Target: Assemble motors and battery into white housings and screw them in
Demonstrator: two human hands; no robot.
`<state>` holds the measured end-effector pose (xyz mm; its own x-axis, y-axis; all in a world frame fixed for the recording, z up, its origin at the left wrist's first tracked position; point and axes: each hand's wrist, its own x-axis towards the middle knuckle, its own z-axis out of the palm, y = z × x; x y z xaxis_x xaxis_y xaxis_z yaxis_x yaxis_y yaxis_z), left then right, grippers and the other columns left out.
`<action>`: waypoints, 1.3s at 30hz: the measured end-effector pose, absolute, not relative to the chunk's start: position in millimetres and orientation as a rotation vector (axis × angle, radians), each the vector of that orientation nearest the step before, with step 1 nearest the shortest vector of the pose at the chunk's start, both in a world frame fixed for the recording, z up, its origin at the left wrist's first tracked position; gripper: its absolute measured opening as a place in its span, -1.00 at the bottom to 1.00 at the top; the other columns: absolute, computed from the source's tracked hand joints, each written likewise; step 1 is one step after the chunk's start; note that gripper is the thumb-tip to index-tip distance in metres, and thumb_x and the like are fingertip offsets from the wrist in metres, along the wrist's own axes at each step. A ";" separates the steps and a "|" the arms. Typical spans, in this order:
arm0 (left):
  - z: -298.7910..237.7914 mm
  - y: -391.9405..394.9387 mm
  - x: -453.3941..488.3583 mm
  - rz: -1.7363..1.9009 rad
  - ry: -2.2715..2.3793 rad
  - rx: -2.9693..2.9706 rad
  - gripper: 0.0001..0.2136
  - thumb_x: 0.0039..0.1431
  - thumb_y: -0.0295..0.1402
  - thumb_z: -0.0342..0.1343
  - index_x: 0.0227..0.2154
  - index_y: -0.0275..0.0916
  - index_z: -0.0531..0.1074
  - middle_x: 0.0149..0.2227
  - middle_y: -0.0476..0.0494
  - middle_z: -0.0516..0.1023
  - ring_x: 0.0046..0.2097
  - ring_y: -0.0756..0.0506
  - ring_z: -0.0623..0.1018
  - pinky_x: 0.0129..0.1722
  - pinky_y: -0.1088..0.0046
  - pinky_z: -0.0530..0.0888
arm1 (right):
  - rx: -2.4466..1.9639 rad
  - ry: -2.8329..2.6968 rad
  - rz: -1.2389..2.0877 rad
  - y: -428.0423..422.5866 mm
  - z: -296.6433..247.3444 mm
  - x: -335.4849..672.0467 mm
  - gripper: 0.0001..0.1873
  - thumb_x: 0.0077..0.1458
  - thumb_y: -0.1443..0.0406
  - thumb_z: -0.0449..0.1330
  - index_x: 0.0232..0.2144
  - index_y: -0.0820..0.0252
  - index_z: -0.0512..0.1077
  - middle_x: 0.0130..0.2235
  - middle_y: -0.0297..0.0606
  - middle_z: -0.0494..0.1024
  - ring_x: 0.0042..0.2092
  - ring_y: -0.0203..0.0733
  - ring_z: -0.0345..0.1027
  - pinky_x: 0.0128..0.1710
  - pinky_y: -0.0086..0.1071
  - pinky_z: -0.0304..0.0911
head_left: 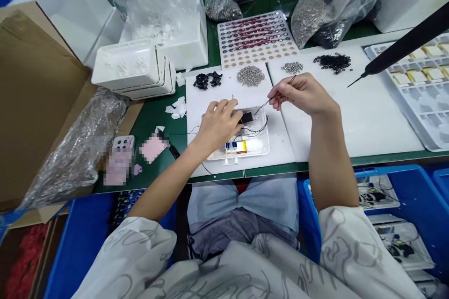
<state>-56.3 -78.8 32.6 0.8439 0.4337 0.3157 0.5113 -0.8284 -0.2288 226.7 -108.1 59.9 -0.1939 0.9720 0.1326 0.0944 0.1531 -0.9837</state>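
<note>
A shallow white plastic housing [261, 147] lies on the white work mat, with a black block [246, 117], thin black wires [261, 128], a yellow-wrapped battery [241, 146] and two small blue parts with white stems inside it. Across its left side reaches my left hand [220, 124], fingers bent and gripping the housing beside the black block; the fingertips are partly hidden. My right hand [298, 93] is raised to the right of the housing. Its thumb and fingers pinch thin black wires [264, 103] that run down to the block.
Behind the housing lie piles of black parts [207, 80], silver screws [250, 75] and black rings [332, 62]. A black screwdriver [403, 46] hangs at right, above a compartment tray [433, 112]. White bins [131, 67] and a cardboard box [38, 103] stand left.
</note>
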 end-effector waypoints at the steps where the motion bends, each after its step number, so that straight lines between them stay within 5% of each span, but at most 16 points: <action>1: 33.9 -79.5 -56.8 -0.341 -0.720 -2.716 -0.80 0.40 -0.30 0.19 -0.04 -0.30 0.57 0.17 -0.38 0.55 0.10 -0.32 0.54 0.02 0.09 0.46 | -1.063 -1.443 1.192 -108.8 55.1 226.3 -0.37 0.12 -0.20 0.39 -0.30 0.32 0.64 -0.40 -0.16 0.59 -0.39 -0.30 0.50 -0.41 -0.44 0.50; 17: 48.9 -82.5 -45.1 -0.085 -0.761 -2.855 -0.69 0.48 -0.35 0.00 0.12 -0.35 0.50 0.18 -0.41 0.53 0.10 -0.34 0.53 -0.04 0.11 0.48 | -1.121 -1.284 1.148 -117.5 43.2 233.7 -0.34 0.02 -0.26 0.42 -0.34 0.25 0.58 -0.39 -0.19 0.56 -0.33 -0.19 0.54 -0.37 -0.29 0.57; 29: 42.4 -74.1 -34.4 -0.128 -0.779 -2.969 -0.64 0.44 -0.16 0.15 0.14 -0.27 0.50 0.18 -0.35 0.56 0.07 -0.31 0.58 -0.01 0.14 0.53 | -1.128 -1.386 1.214 -117.1 48.1 229.2 -0.39 0.07 -0.19 0.42 -0.29 0.28 0.65 -0.37 -0.14 0.60 -0.34 -0.21 0.54 -0.35 -0.32 0.59; 39: 43.6 -72.4 -20.2 -0.075 -0.824 -2.996 -0.74 0.46 -0.27 0.12 0.04 -0.27 0.58 0.03 -0.29 0.60 -0.03 -0.25 0.59 -0.17 0.25 0.49 | -1.069 -1.421 1.234 -113.8 42.7 230.7 -0.41 0.10 -0.15 0.42 -0.25 0.32 0.67 -0.35 -0.15 0.63 -0.35 -0.24 0.56 -0.36 -0.39 0.59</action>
